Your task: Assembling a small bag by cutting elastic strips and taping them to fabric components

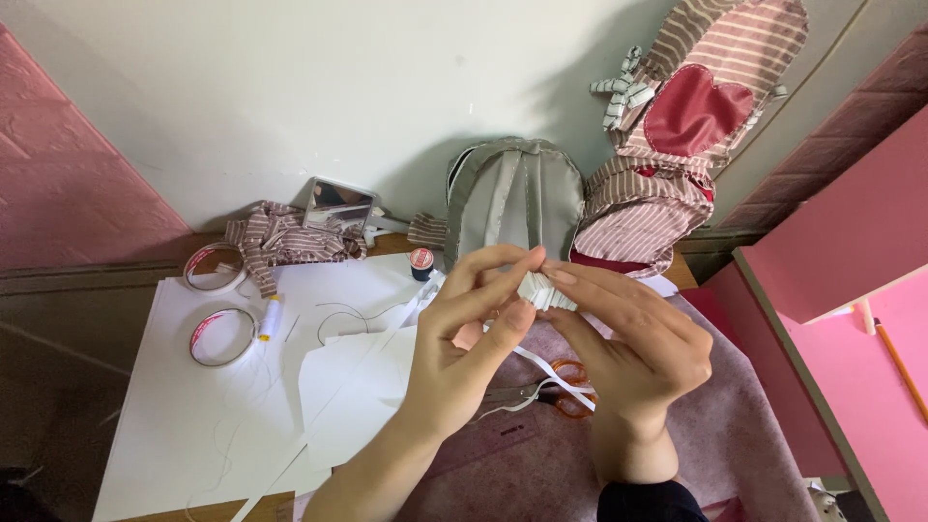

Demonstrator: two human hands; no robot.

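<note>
My left hand and my right hand meet in the middle of the view, both pinching a small folded bundle of white ribbon between fingertips. A loose tail of the white ribbon hangs down from the bundle toward the table. Under my hands lie scissors with orange handles on a mauve felt cloth.
White paper sheets cover the left of the table, with two tape rolls, a white thread spool and a red-topped spool. Striped fabric scraps, a small mirror, a grey backpack and a striped heart bag stand at the back. Pink board at right.
</note>
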